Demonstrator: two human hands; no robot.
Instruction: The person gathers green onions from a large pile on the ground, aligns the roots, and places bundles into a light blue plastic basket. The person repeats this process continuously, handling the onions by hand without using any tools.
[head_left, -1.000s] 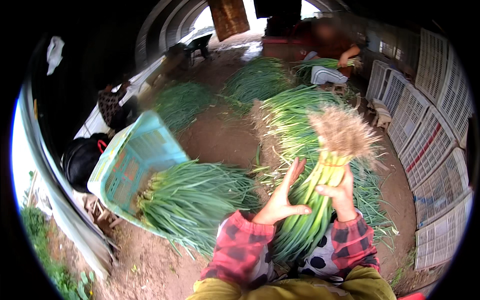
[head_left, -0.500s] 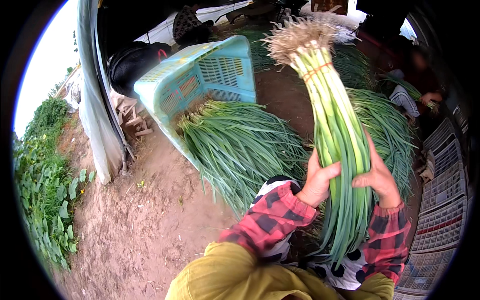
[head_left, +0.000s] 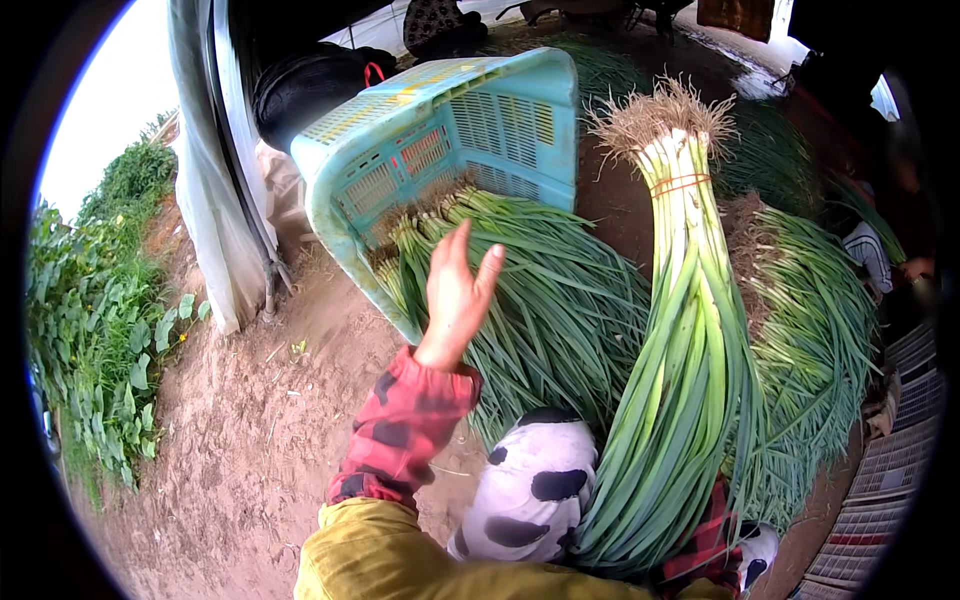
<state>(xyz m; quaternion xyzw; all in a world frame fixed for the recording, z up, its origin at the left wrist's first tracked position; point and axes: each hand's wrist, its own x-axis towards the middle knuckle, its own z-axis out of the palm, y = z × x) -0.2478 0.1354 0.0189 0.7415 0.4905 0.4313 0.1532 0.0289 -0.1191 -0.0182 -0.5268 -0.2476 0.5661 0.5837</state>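
A bunch of green onions (head_left: 690, 270), bound by an orange-red band below its pale roots, stands upright in front of me, roots at the top. My right sleeve (head_left: 705, 535) reaches behind its leaves; the right hand itself is hidden there, and the bunch is held up from that side. Over to the left, my left hand (head_left: 458, 300) is empty, thumb and fingers apart. It hovers in front of the loose green onions (head_left: 550, 300) that lie with their roots inside a tipped turquoise plastic crate (head_left: 335, 210).
Another heap of green onions (head_left: 815, 360) lies to the right. Stacked plastic crates (head_left: 880, 470) line the right edge. Co-workers sit at the far right and at the back. Plastic sheeting (head_left: 205, 190) hangs from a pole on the left, beside green plants (head_left: 110, 350).
My left hand has let go of the bunch and swung left toward the crate, opening. The bunch has come down a little and stands straighter, its leaves spreading. My right hand has passed out of sight.
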